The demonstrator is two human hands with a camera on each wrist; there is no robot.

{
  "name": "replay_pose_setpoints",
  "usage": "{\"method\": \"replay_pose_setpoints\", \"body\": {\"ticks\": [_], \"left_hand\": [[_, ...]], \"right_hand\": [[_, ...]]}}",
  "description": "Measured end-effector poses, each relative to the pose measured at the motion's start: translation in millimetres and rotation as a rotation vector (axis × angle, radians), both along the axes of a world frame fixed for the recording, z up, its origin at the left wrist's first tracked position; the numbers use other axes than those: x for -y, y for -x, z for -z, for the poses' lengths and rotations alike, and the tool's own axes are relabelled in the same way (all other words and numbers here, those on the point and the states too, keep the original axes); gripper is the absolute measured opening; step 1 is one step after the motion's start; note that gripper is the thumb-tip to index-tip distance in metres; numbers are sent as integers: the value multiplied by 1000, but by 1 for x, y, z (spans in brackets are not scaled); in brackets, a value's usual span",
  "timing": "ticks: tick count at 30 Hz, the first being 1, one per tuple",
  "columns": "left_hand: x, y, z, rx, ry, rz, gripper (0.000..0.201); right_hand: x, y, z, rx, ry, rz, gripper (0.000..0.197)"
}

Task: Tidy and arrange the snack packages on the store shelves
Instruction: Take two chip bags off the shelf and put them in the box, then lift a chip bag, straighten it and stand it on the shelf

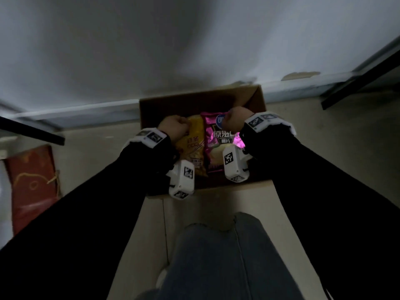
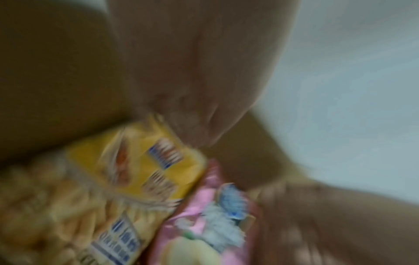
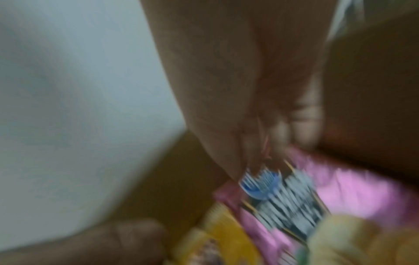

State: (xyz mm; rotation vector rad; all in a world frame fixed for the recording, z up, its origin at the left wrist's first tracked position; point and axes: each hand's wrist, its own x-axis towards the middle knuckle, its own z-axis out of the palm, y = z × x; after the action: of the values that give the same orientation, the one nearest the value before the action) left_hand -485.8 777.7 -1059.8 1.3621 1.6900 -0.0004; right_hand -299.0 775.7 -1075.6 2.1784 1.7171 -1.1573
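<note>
Open box point(image 1: 257, 98) on floor, by wall. Yellow bag point(image 1: 193, 144), box's left half: top edge pinched by left hand point(image 1: 174, 128). Pink bag point(image 1: 216, 144), touching its right side: top edge pinched by right hand point(image 1: 234, 120). Both bags hang below the fists.

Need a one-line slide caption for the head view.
Left hand grips yellow bag, right hand grips pink bag, over box.

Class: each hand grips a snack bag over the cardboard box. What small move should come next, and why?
Probably lift both bags straight up out of the cardboard box. The left hand already pinches the yellow bag at its top and the right hand pinches the pink bag; no shelf is in view.
</note>
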Motion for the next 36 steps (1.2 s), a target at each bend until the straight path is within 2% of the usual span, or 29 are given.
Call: {"method": "replay_pose_setpoints", "body": {"ticks": [2,5,9,13,15,17,19,23,27,33,36], "left_hand": [[10,-1,-54,38,-191,-12,19],[33,-13,-162,55,-354,129,14],[70,-34,-315,93,-372,304,11],[108,-65,-475,71,-354,519,17],[131,-86,-551,122,-354,645,16],[158,-111,-616,178,-331,731,18],[192,-140,-669,247,-305,827,26],[278,-212,-750,404,-349,1046,33],[378,-281,-803,521,-412,1286,46],[550,-363,-841,749,-556,1555,61],[639,-398,-844,823,-515,1639,64]], "right_hand": [[9,-2,-62,-49,-142,79,17],[42,-14,-174,-147,-310,178,7],[123,-52,-333,-234,-422,392,9],[227,-93,-509,-149,-414,496,26],[285,-109,-595,-107,-406,582,33],[345,-118,-670,-63,-415,705,37],[405,-121,-729,-16,-452,858,38],[523,-121,-809,100,-561,1162,44],[639,-127,-853,246,-615,1367,57],[813,-154,-882,526,-706,1599,74],[891,-177,-884,578,-744,1660,79]]}}
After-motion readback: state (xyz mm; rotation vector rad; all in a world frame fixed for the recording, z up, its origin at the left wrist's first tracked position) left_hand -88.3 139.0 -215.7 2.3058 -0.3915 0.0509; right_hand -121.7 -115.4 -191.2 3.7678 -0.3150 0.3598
